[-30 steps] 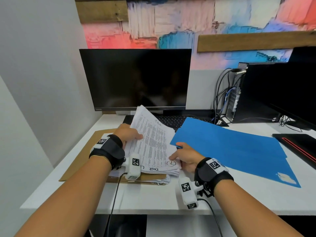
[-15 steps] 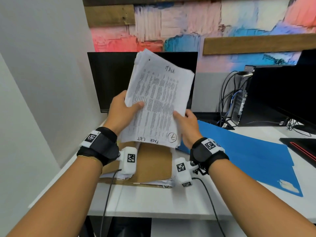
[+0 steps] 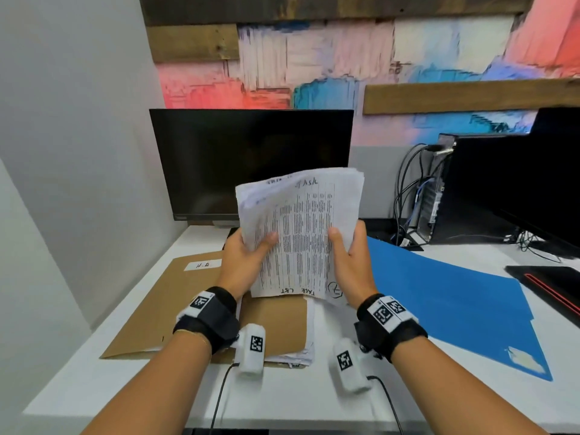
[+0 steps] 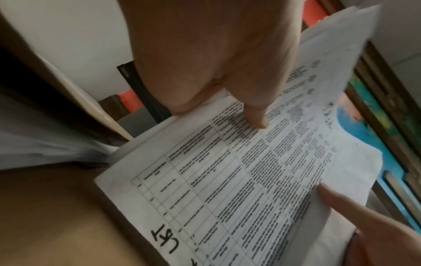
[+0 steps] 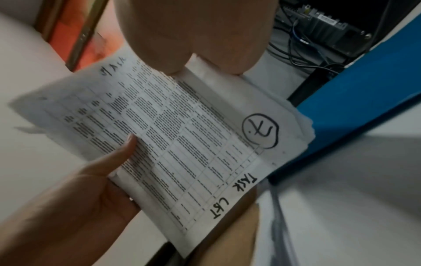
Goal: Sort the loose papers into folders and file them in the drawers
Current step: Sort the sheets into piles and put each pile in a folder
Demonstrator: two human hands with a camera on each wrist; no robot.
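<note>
A stack of printed papers (image 3: 301, 233) with tables and handwritten "TASK LIST" stands upright above the desk. My left hand (image 3: 248, 259) grips its left edge, thumb on the front sheet. My right hand (image 3: 348, 255) grips the right edge the same way. The wrist views show the papers (image 4: 239, 171) (image 5: 173, 140) close up, with a thumb pressed on the print. Below the papers lies a brown folder (image 3: 175, 302) with a white label and more sheets inside. A blue folder (image 3: 445, 302) lies on the desk to the right.
A dark monitor (image 3: 251, 161) stands behind the papers. A small computer with cables (image 3: 430, 196) and a second dark screen (image 3: 533, 183) stand at the right. A black device with a red stripe (image 3: 552, 287) lies at the right edge. The white desk (image 3: 282, 394) ends near me.
Both hands lifted the paper stack off the brown folder, raised it upright in front of the monitor, then lowered it a little toward the desk.
</note>
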